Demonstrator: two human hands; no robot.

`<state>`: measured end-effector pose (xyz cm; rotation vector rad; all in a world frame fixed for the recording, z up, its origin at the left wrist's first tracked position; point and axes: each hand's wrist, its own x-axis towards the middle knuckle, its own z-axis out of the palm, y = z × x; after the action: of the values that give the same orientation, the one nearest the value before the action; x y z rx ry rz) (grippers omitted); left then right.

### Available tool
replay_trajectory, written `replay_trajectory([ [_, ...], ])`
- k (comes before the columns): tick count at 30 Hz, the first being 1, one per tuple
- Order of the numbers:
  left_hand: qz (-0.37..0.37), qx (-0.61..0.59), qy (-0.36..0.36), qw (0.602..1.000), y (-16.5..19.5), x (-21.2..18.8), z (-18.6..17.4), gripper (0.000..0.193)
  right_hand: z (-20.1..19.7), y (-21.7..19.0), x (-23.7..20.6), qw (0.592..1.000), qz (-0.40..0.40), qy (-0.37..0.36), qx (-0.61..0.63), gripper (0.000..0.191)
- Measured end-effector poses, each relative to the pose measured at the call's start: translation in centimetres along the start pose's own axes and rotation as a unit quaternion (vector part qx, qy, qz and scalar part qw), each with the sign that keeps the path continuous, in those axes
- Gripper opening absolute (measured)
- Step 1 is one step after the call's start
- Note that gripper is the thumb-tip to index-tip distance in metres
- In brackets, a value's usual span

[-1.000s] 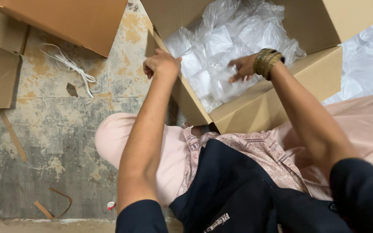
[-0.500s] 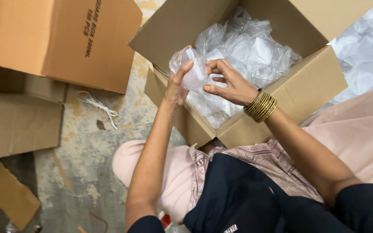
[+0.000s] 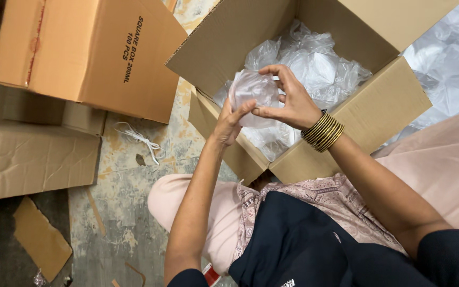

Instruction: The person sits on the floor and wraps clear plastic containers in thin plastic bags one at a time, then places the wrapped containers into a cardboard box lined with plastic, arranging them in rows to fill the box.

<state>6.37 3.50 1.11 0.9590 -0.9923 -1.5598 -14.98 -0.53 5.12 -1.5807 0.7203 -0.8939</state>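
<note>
Both hands (image 3: 261,109) closer on the plastic-wrapped bundle (image 3: 252,90) than before.

Two cardboard boxes, one open (image 3: 341,133) and one closed (image 3: 91,53), two hands, one white cord (image 3: 139,139)

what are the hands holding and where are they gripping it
Both hands hold one clear plastic-wrapped bundle above the open cardboard box. The left hand grips its lower edge; the right hand pinches its right side with fingertips.
</note>
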Motion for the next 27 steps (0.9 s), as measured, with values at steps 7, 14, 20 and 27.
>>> replay_trajectory([
  [7, -0.045, -0.141, -0.023, 0.989, 2.0, 0.2, 0.4, 0.088, -2.0, 1.4, 0.3, 0.973, 0.097, -0.002, 0.207, 0.036],
  [14, -0.048, -0.156, -0.055, 0.985, 2.4, -0.3, 0.4, 0.1, -1.5, 2.3, -0.3, 0.965, 0.103, 0.04, 0.239, 0.035],
  [20, -0.029, -0.163, -0.02, 0.986, 2.9, 0.1, 1.8, 0.104, -0.3, 3.2, -0.3, 0.901, 0.137, 0.08, 0.403, 0.028],
  [27, 0.021, -0.177, -0.001, 0.984, 4.1, 0.8, 3.8, 0.101, 0.0, 3.7, -0.3, 0.966, 0.067, 0.116, 0.222, 0.025],
])
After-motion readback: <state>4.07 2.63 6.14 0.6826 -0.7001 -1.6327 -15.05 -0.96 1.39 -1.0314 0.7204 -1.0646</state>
